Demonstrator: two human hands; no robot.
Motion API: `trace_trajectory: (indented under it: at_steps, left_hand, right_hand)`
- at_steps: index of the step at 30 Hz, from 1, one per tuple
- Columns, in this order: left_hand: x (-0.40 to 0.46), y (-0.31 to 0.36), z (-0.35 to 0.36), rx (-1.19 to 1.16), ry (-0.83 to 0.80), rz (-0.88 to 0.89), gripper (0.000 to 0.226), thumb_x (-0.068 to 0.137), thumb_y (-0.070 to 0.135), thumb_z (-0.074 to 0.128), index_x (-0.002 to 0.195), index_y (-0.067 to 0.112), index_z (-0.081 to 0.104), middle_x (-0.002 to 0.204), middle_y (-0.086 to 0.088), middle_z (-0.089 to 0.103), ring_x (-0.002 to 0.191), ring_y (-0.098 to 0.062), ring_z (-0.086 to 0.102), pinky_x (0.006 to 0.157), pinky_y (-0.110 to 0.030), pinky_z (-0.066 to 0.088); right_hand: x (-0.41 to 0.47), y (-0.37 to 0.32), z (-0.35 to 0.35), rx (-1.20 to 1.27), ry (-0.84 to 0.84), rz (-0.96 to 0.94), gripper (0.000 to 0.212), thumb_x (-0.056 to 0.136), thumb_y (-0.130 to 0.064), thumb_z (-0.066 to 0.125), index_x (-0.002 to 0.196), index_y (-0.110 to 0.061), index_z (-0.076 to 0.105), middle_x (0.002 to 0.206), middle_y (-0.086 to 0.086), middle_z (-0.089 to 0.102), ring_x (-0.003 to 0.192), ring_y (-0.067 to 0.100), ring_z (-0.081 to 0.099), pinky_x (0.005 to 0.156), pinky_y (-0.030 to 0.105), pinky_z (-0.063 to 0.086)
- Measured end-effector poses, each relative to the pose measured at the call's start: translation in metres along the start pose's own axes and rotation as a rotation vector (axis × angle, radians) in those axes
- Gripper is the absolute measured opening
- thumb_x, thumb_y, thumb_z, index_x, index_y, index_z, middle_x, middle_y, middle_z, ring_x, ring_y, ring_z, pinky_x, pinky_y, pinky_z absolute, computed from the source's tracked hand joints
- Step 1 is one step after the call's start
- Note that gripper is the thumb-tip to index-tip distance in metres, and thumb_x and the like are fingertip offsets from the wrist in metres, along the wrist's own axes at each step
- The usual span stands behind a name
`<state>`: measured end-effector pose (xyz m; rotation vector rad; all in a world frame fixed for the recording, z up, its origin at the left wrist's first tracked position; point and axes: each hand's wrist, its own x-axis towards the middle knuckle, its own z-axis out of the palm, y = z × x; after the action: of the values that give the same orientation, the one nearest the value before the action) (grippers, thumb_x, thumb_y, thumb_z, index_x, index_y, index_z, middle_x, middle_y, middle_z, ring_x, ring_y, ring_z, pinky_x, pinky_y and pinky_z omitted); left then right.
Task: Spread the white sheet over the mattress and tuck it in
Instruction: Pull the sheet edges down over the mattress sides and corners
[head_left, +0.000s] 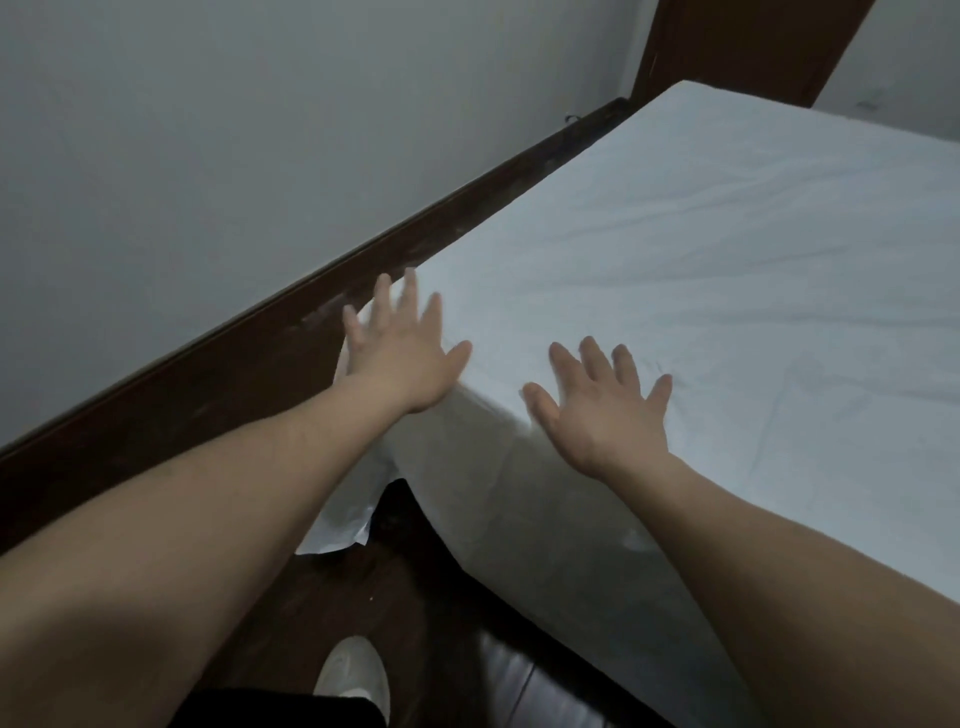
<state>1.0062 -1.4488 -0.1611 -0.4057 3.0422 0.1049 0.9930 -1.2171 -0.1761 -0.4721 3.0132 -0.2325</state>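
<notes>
Head view, single frame. White sheet (701, 270) spread across mattress top, reaching far corner by dark door frame (748, 47); faint creases over surface. Near side draped over mattress edge, hanging loose toward floor; corner flap (337, 525) dangling free at lower left, not tucked.

Left hand (405, 358) at near corner of sheet, fingers spread and straight, gripping nothing; contact with fabric probable, not certain (motion blur). Right hand (602, 415) flat at top edge just beside it, fingers likewise splayed, holding nothing.

Judged step: smoothing corner ahead of tucking. Spreading largely done, tucking not begun on this side.

To do well: sweep palms outward from centre to drive creases over edge; pin top with one palm, gather hanging fabric with other; fold loose flap under corner first, then work along side. Pull taut, not hard, lest far corner slide off.

Dark wooden bed frame (260, 364) along wall side, narrow gap beside mattress — tight for fingers. Dark floor (395, 582) below; light slipper (353, 675) near bottom edge.

Containers: none visible.
</notes>
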Motion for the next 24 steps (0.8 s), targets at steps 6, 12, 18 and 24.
trace_trajectory:
  at_steps: [6,12,18,24]
  left_hand:
    - [-0.017,0.025,0.006,0.063,-0.204,0.197,0.074,0.096,0.077,0.01,0.16,0.045,-0.012,0.171,0.009,-0.016,0.159,-0.026,-0.009,0.12,-0.07,-0.002]
    - [-0.028,0.073,-0.037,0.105,-0.183,0.084,0.076,0.098,0.062,0.034,0.162,0.027,0.014,0.172,-0.006,0.002,0.157,-0.036,0.005,0.119,-0.071,0.012]
    - [-0.088,0.156,-0.018,0.101,-0.299,0.473,0.085,0.094,0.077,0.029,0.162,0.042,-0.007,0.169,0.011,-0.024,0.158,-0.029,-0.012,0.122,-0.066,0.015]
    - [-0.124,0.241,-0.043,0.422,-0.338,0.479,0.043,0.092,0.041,0.052,0.126,0.016,0.056,0.138,-0.01,0.059,0.111,-0.027,0.061,0.098,-0.043,0.053]
  right_hand:
    - [0.014,0.025,-0.042,0.316,-0.252,-0.062,0.067,0.1,-0.066,0.041,0.154,-0.027,0.044,0.164,-0.003,0.037,0.153,0.024,0.029,0.123,0.052,0.02]
    - [-0.06,0.108,-0.05,0.102,0.263,0.067,0.047,0.105,-0.045,0.043,0.15,-0.031,0.048,0.165,-0.005,0.036,0.155,0.021,0.025,0.124,0.055,0.015]
    - [-0.162,0.204,-0.041,0.088,-0.02,0.32,0.057,0.102,-0.061,0.022,0.154,-0.04,0.026,0.172,-0.003,0.011,0.159,0.027,0.003,0.12,0.069,0.002]
    - [-0.253,0.284,-0.082,0.207,0.106,0.594,0.063,0.104,-0.06,0.031,0.161,-0.033,0.027,0.172,-0.003,0.013,0.158,0.028,0.01,0.123,0.065,0.007]
